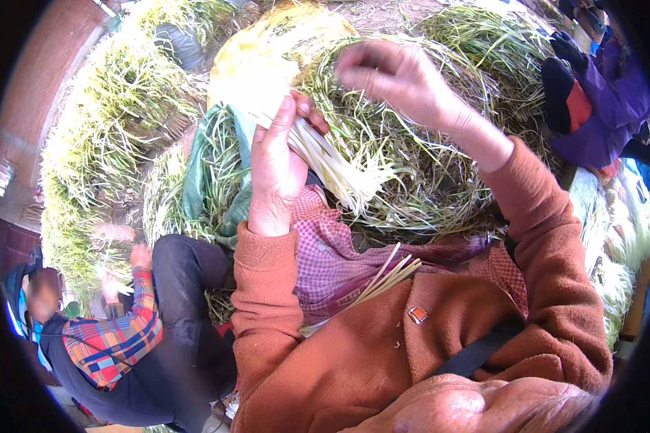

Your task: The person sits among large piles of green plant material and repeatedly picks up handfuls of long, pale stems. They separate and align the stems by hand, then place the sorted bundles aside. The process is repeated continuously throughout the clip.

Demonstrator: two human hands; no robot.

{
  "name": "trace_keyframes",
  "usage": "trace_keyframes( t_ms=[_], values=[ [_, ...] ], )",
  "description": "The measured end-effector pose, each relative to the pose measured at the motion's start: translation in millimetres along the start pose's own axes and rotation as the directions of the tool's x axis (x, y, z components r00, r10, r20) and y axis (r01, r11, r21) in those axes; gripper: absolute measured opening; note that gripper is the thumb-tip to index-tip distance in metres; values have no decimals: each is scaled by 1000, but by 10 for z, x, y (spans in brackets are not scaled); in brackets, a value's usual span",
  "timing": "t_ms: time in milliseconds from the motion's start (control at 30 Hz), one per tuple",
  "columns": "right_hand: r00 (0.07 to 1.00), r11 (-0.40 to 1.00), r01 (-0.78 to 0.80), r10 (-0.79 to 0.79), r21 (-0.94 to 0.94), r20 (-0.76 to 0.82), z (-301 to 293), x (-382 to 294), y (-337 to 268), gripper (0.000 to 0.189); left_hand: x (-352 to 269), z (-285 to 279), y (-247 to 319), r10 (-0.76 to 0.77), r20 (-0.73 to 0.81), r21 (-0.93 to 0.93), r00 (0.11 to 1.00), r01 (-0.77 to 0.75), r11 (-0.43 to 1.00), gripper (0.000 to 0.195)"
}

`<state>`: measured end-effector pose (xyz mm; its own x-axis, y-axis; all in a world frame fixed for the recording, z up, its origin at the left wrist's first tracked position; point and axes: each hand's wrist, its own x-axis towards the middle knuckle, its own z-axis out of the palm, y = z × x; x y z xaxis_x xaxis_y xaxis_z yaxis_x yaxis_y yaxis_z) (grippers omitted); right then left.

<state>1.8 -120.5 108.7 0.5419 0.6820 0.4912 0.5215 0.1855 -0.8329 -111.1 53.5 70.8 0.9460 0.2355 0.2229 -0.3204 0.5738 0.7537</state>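
Note:
My left hand (275,157) grips a bundle of pale, slender plant stalks (333,165), possibly blanched chives or garlic shoots. The bundle slants down to the right, and its frayed whitish ends fan out below my fingers. Its upper end is lost in glare. Raised to the right of it, my right hand (392,81) is blurred, with fingers bent and thumb apart; I see nothing in it. A few loose pale stalks (387,276) lie across the checked pink cloth (325,243) on my lap.
A large heap of green stalks (433,178) lies before me, beside a yellow sheet (238,70) and a green sack (195,168). More greens (103,108) pile up at left. A co-worker in a plaid sleeve (124,341) sits close on my left; another person in purple (601,108) is at right.

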Motion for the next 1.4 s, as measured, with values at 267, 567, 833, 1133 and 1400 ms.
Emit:
trace_keyframes(
  t_ms=[267,567,833,1133,1400],
  values=[
    [991,988,86,-72,-127,111,759,-275,389,17,-170,-150,112,153,-53,-166,987,-160,973,15],
    [975,939,222,-206,-262,86,928,-275,354,12,-308,-230,76,203,-155,-196,967,-232,953,14],
    [979,993,94,-79,-68,189,912,-260,335,16,-423,-301,54,119,-175,-198,977,-153,968,15],
    [939,689,-344,259,638,227,700,-178,354,21,-547,-290,-9,22,-184,-121,983,-45,992,16],
    [936,888,-316,350,334,-44,266,212,358,20,-612,-244,-141,-70,-53,-33,996,68,997,21]
  ],
)
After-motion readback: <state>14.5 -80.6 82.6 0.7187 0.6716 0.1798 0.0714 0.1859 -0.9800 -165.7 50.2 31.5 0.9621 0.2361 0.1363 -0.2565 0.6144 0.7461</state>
